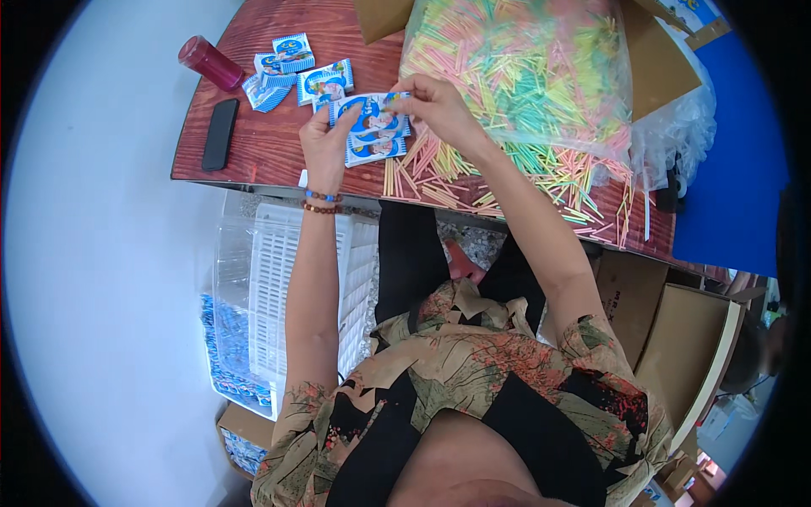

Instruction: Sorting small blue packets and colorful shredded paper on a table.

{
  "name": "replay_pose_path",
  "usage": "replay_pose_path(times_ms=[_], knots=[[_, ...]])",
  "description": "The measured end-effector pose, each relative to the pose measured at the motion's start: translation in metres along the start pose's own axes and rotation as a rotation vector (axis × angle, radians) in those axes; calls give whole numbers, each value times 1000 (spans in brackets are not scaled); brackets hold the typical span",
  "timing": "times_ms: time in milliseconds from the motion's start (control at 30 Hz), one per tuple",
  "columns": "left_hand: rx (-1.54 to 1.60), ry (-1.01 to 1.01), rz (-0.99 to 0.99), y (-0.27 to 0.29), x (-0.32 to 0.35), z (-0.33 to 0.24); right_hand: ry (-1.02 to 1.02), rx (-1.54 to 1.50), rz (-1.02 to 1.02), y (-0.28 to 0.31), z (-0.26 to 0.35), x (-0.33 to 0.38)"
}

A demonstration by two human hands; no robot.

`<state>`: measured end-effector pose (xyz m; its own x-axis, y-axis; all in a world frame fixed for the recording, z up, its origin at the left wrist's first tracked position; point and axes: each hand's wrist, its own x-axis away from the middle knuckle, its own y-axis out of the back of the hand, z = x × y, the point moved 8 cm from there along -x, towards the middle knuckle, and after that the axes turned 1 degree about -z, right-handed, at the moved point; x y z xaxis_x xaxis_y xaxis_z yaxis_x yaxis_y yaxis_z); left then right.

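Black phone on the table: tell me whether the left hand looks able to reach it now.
Probably yes: bare table separates the left hand from the black phone, though that hand's grip is on a blue-and-white packet.

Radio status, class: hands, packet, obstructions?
Left hand gripping blue-white packet. Right hand at its right end. More packets beneath. Loose coloured sticks to right.

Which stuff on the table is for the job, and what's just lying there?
Probably for the job:
blue-and-white packet, in the left hand, right hand at its edge
other packets on the table
coloured sticks, loose and in the clear bag

Probably just lying about:
dark phone
red container
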<state>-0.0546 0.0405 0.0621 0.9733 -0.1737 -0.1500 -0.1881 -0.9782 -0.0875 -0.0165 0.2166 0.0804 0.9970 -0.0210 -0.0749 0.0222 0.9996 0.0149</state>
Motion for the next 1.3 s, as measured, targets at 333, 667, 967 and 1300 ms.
replay_pose_path(times_ms=[333,667,967,1300], knots=[[301,326,4,-51,117,31,-213,-261,-76,32,-42,121],[376,369,13,-78,157,49,-256,-70,-209,52,-65,172],[523,522,-6,-102,171,59,-242,-145,-174,67,-54,187],[657,559,-27,-96,167,69,49,1359,-461,131,-9,149]])
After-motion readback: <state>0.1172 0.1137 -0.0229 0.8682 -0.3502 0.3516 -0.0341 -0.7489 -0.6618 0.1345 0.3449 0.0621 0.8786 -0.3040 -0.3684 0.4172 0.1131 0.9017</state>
